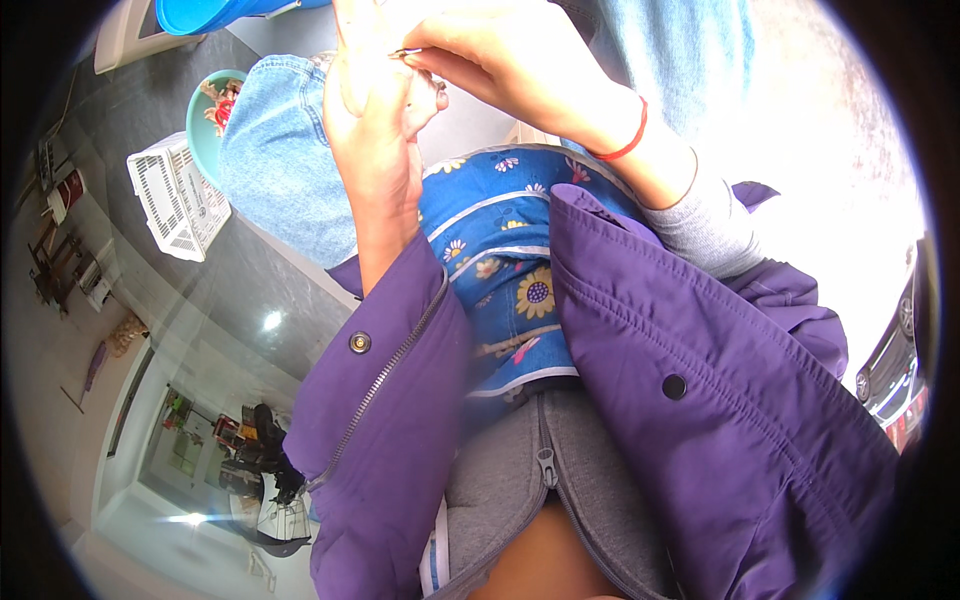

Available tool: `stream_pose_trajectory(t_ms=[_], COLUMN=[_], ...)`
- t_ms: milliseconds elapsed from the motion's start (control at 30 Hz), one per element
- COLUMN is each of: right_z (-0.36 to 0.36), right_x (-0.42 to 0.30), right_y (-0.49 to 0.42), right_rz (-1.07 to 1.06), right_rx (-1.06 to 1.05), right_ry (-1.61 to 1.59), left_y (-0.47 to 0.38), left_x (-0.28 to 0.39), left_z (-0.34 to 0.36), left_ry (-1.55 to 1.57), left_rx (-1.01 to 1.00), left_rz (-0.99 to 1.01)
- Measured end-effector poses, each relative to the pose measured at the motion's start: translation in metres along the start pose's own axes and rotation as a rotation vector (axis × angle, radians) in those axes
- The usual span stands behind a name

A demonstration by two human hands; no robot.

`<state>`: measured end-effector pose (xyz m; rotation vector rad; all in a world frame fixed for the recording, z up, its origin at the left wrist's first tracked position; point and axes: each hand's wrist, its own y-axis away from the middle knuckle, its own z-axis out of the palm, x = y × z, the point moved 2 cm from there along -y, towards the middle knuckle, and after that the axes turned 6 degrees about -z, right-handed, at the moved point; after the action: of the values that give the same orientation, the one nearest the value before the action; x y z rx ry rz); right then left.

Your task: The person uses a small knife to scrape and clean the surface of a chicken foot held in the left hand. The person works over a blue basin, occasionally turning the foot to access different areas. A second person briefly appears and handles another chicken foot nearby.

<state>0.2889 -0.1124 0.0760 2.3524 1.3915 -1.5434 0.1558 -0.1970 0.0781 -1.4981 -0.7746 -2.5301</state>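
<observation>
My left hand is raised in front of my lap, its upper part washed out by glare. It grips a pale, fleshy piece that shows below the thumb; its exact kind is unclear. Coming in from the right, my right hand wears a red string bracelet. Its thumb and forefinger pinch a small metal tool, probably tweezers, with the tip close to my left thumb. Behind my left hand, a teal basin holds several pale pieces and something red.
A white plastic basket stands beside the basin on grey floor. At the top left are a blue plastic container and a cream-coloured object. My knees in jeans flank a blue floral apron. A car is far right.
</observation>
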Motion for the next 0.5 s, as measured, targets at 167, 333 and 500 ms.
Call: stream_pose_trajectory(t_ms=[167,333,500], right_z=[-0.0025,-0.0043,-0.0062], right_x=[0.0036,0.0073,0.0079], right_y=[-0.0022,-0.0018,-0.0022], right_rz=[0.079,-0.029,0.015], right_rx=[0.043,0.036,0.067], right_ry=[-0.014,-0.026,0.002], left_y=[-0.0017,-0.0041,-0.0024], left_x=[-0.0011,-0.0002,-0.0018], left_z=[-0.0026,-0.0054,-0.0063], left_ry=[0.005,-0.075,-0.161], left_rx=[-0.039,-0.122,-0.089], left_rz=[-0.009,0.02,0.013])
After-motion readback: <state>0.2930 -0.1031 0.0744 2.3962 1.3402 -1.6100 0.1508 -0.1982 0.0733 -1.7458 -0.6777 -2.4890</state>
